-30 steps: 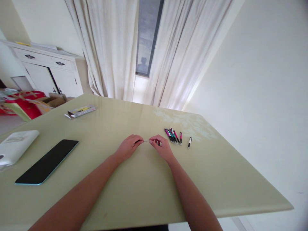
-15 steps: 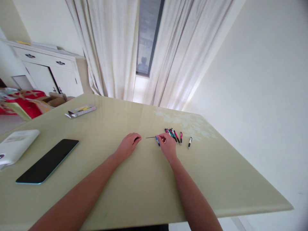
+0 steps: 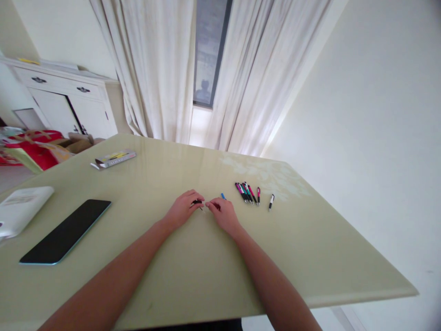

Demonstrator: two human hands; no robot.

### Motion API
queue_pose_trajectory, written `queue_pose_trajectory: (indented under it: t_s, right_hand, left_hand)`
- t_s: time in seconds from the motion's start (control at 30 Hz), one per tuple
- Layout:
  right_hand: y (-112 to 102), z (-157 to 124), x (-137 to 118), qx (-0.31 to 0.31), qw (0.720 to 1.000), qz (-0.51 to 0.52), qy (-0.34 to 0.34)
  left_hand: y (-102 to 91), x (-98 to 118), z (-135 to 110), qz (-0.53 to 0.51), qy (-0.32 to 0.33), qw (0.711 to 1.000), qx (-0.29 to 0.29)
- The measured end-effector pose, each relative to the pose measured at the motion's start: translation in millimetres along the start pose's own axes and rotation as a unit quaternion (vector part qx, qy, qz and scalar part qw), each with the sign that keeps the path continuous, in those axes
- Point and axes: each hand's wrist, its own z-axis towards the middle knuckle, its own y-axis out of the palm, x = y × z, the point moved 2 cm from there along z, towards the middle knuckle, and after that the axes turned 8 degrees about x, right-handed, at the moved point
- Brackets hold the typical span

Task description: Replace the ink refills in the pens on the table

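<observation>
Pale green table (image 3: 310, 257) is stretching away toward the curtains (image 3: 155, 69), and my right hand (image 3: 222, 212) is coming back from the row of pens (image 3: 246, 193) at far right to meet my left hand (image 3: 184, 209) mid-table. Left fingers are pinching a small black piece (image 3: 197, 202). Right fingertips are closing beside it, but I cannot tell whether they are gripping anything. Just beyond my right hand, the blue pen (image 3: 223, 196) is now lying released, so the work is shifting back to the black piece.

In left hand (image 3: 182, 209) a small dark part (image 3: 197, 202) mostly hidden, blue piece (image 3: 223, 196) half behind right hand (image 3: 222, 212), white device (image 3: 20, 209) cut by left edge.
</observation>
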Motion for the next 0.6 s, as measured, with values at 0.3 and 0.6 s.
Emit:
queue_pose_trajectory:
  t_s: [0.3,0.6]
  right_hand:
    - [1.2,0.0,1.5,-0.044,0.994,0.096,0.002]
    - [2.0,0.3,5.1,-0.034,0.995,0.092,0.012]
  left_hand:
    - [-1.4,14.3,-0.6,0.002,0.083,0.996,-0.027]
    - [2.4,10.9,-0.9,0.009,0.090,0.995,-0.035]
